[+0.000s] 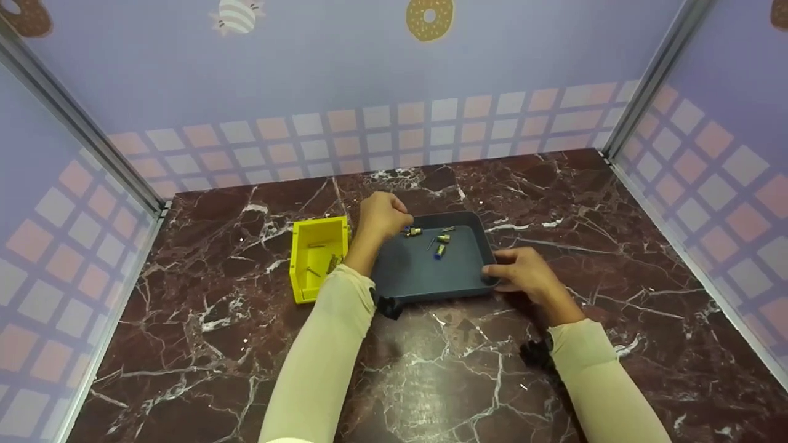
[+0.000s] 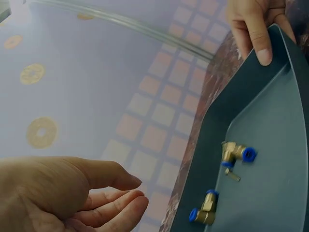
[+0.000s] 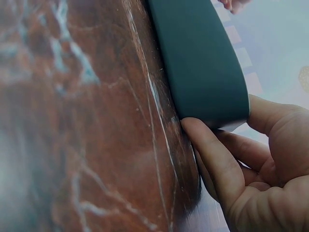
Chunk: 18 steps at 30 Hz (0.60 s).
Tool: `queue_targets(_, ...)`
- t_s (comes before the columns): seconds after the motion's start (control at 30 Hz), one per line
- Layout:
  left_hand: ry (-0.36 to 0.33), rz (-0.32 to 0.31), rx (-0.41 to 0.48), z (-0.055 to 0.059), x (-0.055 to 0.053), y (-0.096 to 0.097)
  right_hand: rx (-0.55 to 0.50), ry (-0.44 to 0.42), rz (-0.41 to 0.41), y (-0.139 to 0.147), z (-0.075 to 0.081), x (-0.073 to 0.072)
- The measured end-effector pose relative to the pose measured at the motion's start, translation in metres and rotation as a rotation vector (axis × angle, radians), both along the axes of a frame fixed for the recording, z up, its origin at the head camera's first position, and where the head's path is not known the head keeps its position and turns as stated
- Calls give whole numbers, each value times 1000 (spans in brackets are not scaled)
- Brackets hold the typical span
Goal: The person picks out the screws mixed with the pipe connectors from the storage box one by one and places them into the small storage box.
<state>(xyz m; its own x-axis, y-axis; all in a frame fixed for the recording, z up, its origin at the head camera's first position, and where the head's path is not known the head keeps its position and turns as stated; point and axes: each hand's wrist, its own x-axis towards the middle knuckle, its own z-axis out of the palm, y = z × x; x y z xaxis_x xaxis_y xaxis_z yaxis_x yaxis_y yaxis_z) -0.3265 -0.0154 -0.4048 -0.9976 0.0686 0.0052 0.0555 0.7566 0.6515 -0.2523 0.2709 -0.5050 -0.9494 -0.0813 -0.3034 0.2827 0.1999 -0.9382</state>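
Observation:
The right hand [image 1: 526,274] grips the right wall of a dark grey tray [image 1: 431,280], its thumb inside the rim; in the right wrist view fingers reach under the tray's outer edge. Over the tray's back left corner hovers the left hand [image 1: 383,215]. Its thumb and fingers are loosely bent, and the left wrist view shows nothing between them. Inside the tray lie brass push-in fittings with blue collars, one elbow fitting [image 2: 206,208] close to the left hand and another brass fitting [image 2: 234,152] farther off. A small metal pin or screw [image 2: 232,175] lies between them.
Left of the tray stands a yellow bin [image 1: 297,264] with several thin screw-like pieces [image 1: 314,271] in it, partly hidden by the left arm. Both containers sit on a dark red marbled table [image 1: 203,369]. Patterned panels [image 1: 345,67] wall in the back and sides.

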Motion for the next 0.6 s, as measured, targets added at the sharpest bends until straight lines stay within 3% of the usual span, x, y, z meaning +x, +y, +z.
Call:
queue_targets(0.4,67,-74,-65,-17,-14,34,-4,-1,7,-1,0,0)
queue_targets(0.6,77,-110,-247,-39,-22,44,10,19,17,0,-1,-1)
